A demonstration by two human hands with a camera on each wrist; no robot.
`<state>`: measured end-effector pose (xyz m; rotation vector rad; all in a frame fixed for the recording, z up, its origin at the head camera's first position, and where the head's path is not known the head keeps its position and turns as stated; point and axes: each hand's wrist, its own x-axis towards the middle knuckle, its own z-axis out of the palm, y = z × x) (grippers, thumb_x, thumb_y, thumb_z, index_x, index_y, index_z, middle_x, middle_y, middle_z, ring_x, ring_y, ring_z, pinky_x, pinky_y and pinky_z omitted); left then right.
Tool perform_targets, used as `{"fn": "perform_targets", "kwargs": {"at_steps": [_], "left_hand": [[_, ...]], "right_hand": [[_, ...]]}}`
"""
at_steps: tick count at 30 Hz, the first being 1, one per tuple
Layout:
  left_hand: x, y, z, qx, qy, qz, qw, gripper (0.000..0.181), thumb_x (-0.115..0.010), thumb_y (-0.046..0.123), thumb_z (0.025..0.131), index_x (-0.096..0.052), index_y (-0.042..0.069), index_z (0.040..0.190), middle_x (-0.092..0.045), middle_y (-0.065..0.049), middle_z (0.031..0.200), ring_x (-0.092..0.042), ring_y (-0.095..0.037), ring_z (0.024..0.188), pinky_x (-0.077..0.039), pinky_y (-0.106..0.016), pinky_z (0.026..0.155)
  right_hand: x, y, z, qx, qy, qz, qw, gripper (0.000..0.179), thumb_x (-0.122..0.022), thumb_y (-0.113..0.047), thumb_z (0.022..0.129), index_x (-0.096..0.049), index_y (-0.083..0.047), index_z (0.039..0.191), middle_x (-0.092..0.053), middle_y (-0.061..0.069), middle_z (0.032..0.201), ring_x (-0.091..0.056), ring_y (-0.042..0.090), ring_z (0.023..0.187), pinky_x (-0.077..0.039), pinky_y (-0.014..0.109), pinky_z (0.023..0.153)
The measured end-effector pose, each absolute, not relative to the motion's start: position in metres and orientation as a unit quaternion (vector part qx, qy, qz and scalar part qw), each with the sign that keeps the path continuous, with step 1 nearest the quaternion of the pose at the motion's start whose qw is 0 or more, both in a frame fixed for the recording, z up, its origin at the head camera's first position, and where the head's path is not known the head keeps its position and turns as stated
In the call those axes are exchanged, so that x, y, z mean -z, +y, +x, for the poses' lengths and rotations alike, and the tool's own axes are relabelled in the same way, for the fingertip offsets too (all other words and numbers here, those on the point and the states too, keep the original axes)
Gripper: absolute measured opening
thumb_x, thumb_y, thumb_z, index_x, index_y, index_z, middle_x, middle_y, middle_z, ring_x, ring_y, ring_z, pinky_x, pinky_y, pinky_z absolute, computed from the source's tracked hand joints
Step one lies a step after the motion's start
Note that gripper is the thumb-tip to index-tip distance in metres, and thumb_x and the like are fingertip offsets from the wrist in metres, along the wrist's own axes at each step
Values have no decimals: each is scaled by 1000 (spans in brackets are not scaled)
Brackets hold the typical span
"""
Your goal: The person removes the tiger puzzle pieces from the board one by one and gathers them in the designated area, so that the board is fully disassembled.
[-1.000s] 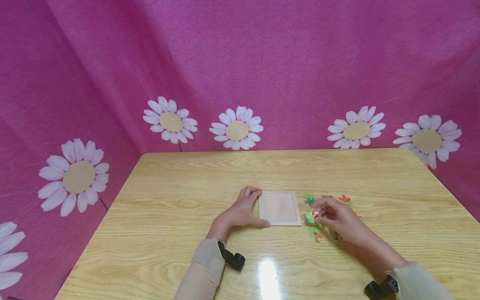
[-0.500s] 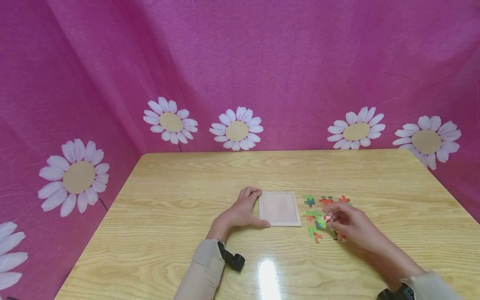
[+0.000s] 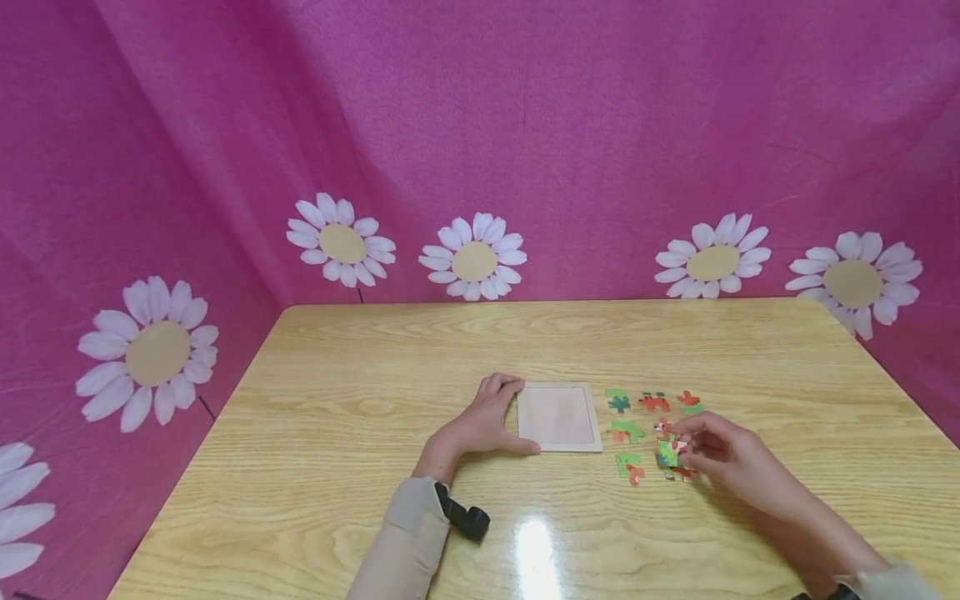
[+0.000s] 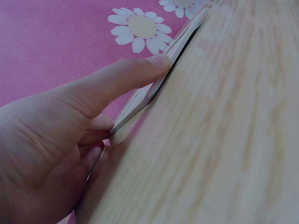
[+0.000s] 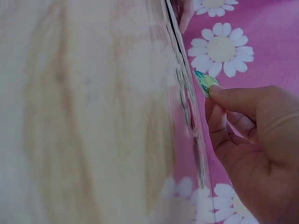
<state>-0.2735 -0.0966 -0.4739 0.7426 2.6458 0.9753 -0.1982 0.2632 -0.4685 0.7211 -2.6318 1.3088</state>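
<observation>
A square, pale wooden puzzle tray [image 3: 597, 417] with a bare recess lies flat on the table. My left hand [image 3: 483, 421] holds its left side, thumb [image 4: 140, 74] on the near edge and fingers at the far left corner. My right hand [image 3: 731, 454] pinches a green puzzle piece [image 3: 670, 452] between thumb and fingertips, raised over the loose pieces. The right wrist view shows the same piece [image 5: 205, 83] tilted and apart from the tabletop. Under it, a red-and-green piece [image 3: 678, 473] is partly hidden.
Several loose jigsaw pieces lie in rough rows right of the tray, among them a green one [image 3: 618, 401], an orange one [image 3: 655, 402] and a green-orange one [image 3: 630, 469]. The wooden table [image 3: 375, 350] meets a pink curtain [image 3: 585, 150] with daisies behind and at the left.
My right hand has moved to the right with the green puzzle piece, uncovering pieces nearer the tray. The left hand and the tray have stayed in place.
</observation>
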Motion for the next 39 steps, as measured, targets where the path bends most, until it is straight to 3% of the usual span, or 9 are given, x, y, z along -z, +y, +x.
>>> {"fn": "perform_targets", "kwargs": {"at_steps": [10,22,39], "left_hand": [[473,-96,-274,-331,902,254,111,101,-85,41,72,-32,7,152,-31,-9,150,-28,-24,139,-32,-41,118],[472,-96,-273,-326,904,255,109,100,-85,40,73,-32,7,151,-30,-8,150,-27,-24,139,-32,-42,118],[472,-96,-272,-330,902,254,112,100,-84,40,73,-31,8,152,-30,-8,151,-27,-23,140,-32,-41,118]], "right_hand": [[470,278,-192,-444,-855,255,79,32,-71,11,80,-62,3,109,-62,-22,108,-61,0,78,-52,15,63],[475,302,-188,-425,-870,236,76,32,-71,11,80,-61,3,109,-63,-14,95,-60,-1,78,-50,15,61],[476,316,-182,-432,-866,242,65,32,-68,15,80,-62,1,109,-64,-19,99,-61,-6,82,-52,14,64]]}}
